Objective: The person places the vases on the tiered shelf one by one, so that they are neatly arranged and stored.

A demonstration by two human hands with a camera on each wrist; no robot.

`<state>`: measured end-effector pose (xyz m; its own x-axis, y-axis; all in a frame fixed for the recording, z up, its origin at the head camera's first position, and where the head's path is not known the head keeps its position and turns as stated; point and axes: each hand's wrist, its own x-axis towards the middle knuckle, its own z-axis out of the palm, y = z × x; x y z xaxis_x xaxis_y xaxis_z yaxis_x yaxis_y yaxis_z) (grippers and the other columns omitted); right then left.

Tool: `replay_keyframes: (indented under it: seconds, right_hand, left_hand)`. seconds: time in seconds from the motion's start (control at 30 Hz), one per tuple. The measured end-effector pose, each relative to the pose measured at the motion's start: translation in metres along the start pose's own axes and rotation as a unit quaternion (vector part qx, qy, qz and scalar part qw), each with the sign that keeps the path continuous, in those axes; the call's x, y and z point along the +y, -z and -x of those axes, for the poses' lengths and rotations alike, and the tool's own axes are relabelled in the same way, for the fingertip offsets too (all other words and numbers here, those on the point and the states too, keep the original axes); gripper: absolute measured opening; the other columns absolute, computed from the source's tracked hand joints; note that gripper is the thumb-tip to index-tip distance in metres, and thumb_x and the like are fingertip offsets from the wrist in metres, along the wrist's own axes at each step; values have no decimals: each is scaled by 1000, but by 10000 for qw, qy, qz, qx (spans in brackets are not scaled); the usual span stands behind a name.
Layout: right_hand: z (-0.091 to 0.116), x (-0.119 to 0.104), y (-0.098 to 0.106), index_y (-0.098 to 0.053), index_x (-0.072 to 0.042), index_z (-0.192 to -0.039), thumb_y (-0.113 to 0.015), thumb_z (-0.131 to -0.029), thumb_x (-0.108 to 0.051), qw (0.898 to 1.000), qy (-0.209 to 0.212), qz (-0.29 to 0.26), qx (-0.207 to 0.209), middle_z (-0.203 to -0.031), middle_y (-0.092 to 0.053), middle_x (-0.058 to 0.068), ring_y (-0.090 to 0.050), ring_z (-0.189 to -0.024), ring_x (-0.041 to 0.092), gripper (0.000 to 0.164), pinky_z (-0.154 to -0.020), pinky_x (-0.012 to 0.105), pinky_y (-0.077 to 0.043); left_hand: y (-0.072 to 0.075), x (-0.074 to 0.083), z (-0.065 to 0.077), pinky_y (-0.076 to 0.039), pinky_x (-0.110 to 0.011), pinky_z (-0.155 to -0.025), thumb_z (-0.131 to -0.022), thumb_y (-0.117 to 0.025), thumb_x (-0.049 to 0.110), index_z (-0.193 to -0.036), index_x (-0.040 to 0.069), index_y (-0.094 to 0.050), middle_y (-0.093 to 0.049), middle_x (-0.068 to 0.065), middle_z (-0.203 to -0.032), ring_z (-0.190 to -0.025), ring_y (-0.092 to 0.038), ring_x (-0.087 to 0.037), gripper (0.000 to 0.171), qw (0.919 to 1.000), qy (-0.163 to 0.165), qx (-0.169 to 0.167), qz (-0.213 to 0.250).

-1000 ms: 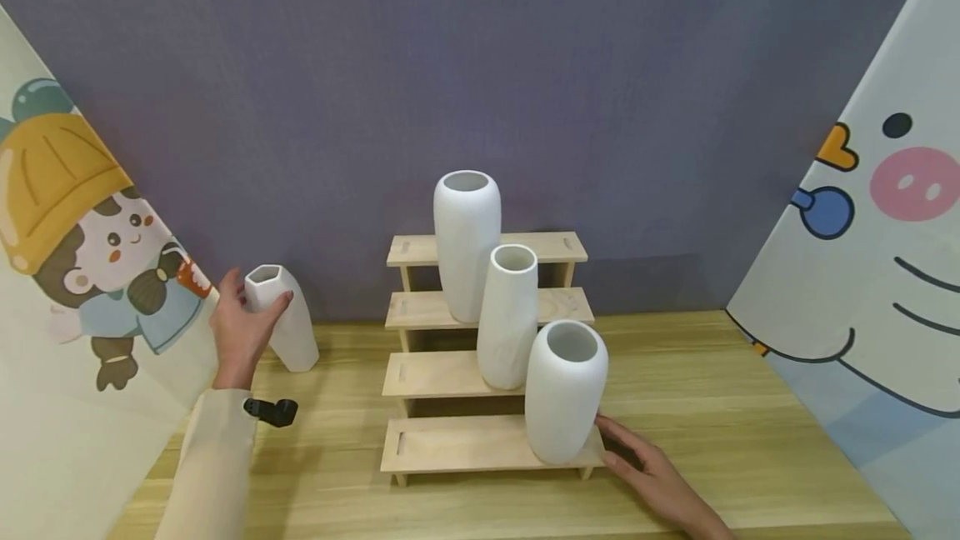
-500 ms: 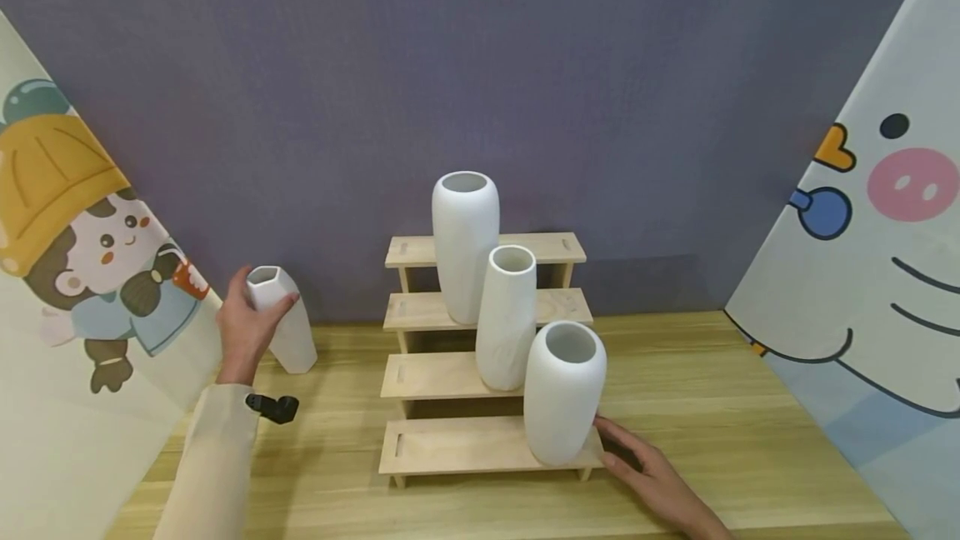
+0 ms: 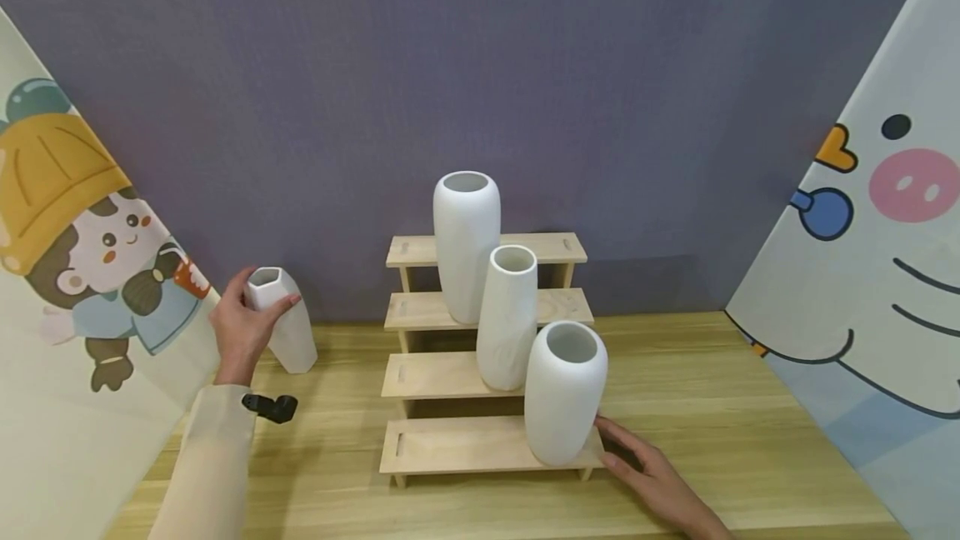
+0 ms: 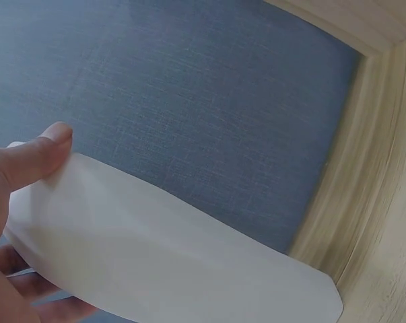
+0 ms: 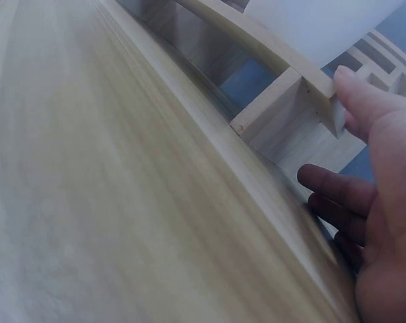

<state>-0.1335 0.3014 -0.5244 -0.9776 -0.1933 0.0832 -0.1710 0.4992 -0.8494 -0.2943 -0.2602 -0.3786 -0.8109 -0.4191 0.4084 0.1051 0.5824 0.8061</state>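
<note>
My left hand (image 3: 243, 327) grips a white faceted vase (image 3: 294, 336) near its top, thumb on one side and fingers round the other. In the left wrist view the thumb (image 4: 44, 158) lies over the vase's upper end, and its base meets the wooden surface. At the lower right my right hand (image 3: 652, 477) holds the end of the bottom step of a wooden stepped stand (image 3: 457, 447), thumb at the front corner, index finger at the back. Its other fingers (image 5: 337, 192) hang loosely below. A rounded white vase (image 3: 564, 398) stands on that step beside this hand.
A slim white vase (image 3: 508, 323) and a tall white vase (image 3: 467, 248) stand higher on the stand. The wooden table (image 3: 675, 382) ends at a grey-blue back panel (image 3: 600, 90). Cartoon-printed side panels (image 3: 817, 290) flank both sides.
My left hand has shifted slightly on the faceted vase, its fingers settling closer round the top. The vase, the stand and my right hand have stayed in place.
</note>
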Motion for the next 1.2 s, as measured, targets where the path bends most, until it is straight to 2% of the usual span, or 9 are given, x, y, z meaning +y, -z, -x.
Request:
replay_keyframes:
  seconds: [0.23, 0.33, 0.43, 0.5, 0.63, 0.73, 0.9, 1.1, 1.2]
  right_hand:
    - [1, 2, 0, -49, -24, -147, -55, -103, -21, 9998, 177, 71, 79, -149, -49, -11, -46, -127, -14, 44, -101, 16, -42]
    - [1, 2, -1, -49, -23, -147, -54, -103, -20, 9997, 232, 58, 81, -148, -50, -13, -46, -127, -14, 44, -101, 16, -43]
    - [1, 2, -1, -49, -23, -148, -54, -103, -20, 9997, 213, 46, 73, -149, -49, -12, -46, -127, -13, 45, -101, 16, -43]
    - [1, 2, -1, -49, -24, -148, -54, -104, -21, 9999, 154, 28, 56, -149, -49, -10, -46, -127, -13, 45, -101, 16, -43]
    - [0, 2, 0, -49, -25, -148, -54, -104, -21, 9999, 102, 61, 29, -150, -49, -7, -46, -127, -14, 45, -101, 16, -42]
    - [1, 2, 0, -49, -23, -148, -54, -103, -20, 9998, 168, 66, 59, -149, -50, -9, -46, -127, -13, 45, -101, 16, -43]
    - [1, 2, -1, -50, -22, -148, -55, -103, -20, 9997, 199, 79, 79, -147, -50, -13, -46, -126, -14, 45, -100, 16, -43]
    - [1, 2, -1, -49, -24, -147, -54, -103, -20, 9997, 188, 127, 84, -149, -51, -3, -46, -127, -13, 45, -101, 16, -43]
    - [0, 3, -1, -50, -25, -147, -55, -103, -20, 9995, 248, 169, 107, -150, -52, 1, -46, -128, -12, 45, -101, 17, -43]
  left_hand:
    - [2, 2, 3, -49, -61, -100, -79, -84, 15, -145, 6, -50, -58, -26, -140, -124, -58, -43, 75, 9999, -116, 36, 28]
    - [5, 4, 5, -51, -56, -96, -78, -85, 16, -144, 7, -51, -59, -25, -138, -122, -59, -41, 75, 9999, -120, 35, -44]
    - [9, 6, 9, -51, -37, -87, -76, -87, 17, -142, 8, -54, -62, -22, -136, -119, -61, -36, 75, 9999, -86, 80, -122]
    - [12, 8, 12, -46, -22, -80, -75, -88, 17, -140, 9, -56, -64, -20, -133, -114, -62, -30, 73, 9997, -78, 137, -173]
    - [18, 10, 19, -36, -7, -70, -71, -90, 18, -137, 10, -60, -67, -17, -128, -95, -57, -5, 72, 9995, -100, 215, -223]
    - [22, 13, 24, -36, -5, -67, -71, -91, 19, -137, 10, -60, -67, -17, -127, -86, -47, 7, 73, 9996, -71, 166, -212]
    - [27, 20, 35, -37, -4, -68, -72, -91, 20, -137, 10, -60, -66, -16, -128, -88, -47, 7, 73, 9997, -47, 129, -225]
    - [34, 30, 52, -38, 0, -67, -70, -91, 15, -135, 10, -62, -68, -18, -121, -83, -47, 16, 71, 9995, -173, 235, -96]
    - [39, 35, 61, -39, 2, -67, -71, -91, 16, -137, 13, -61, -67, -16, -125, -84, -47, 17, 73, 9998, -59, 156, -110]
